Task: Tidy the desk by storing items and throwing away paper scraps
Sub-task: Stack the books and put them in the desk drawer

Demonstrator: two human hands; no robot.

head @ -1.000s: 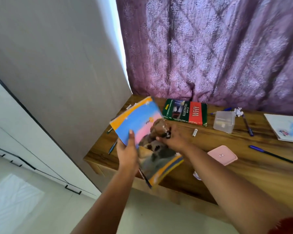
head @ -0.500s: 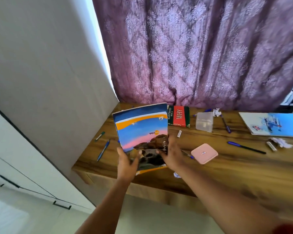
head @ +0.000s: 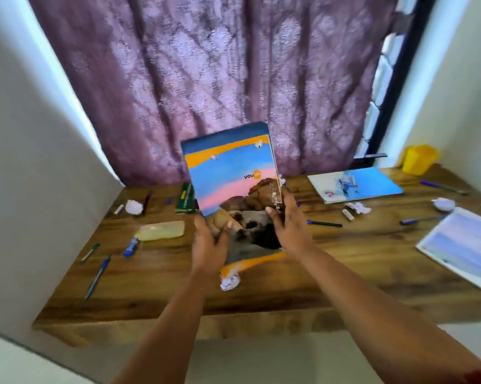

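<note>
Notebook (head: pixel 228 173) held upright between both hands above the desk (head: pixel 331 261): left hand (head: pixel 207 245) gripping its lower left edge, right hand (head: pixel 288 225) pinching the right edge. Best kept square, lowered flat, clear of the paper scrap (head: pixel 229 281) just below the left hand. Yellow cup (head: pixel 418 159) far right; contents hidden.

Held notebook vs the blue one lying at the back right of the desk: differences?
The held notebook stands upright, gripped by the left hand and right hand; the blue notebook lies flat on the desk, untouched. The held notebook's cover shows a sunset with rocks; the blue notebook's shows a small drawing on blue and white. Both are thin softcovers.
</note>
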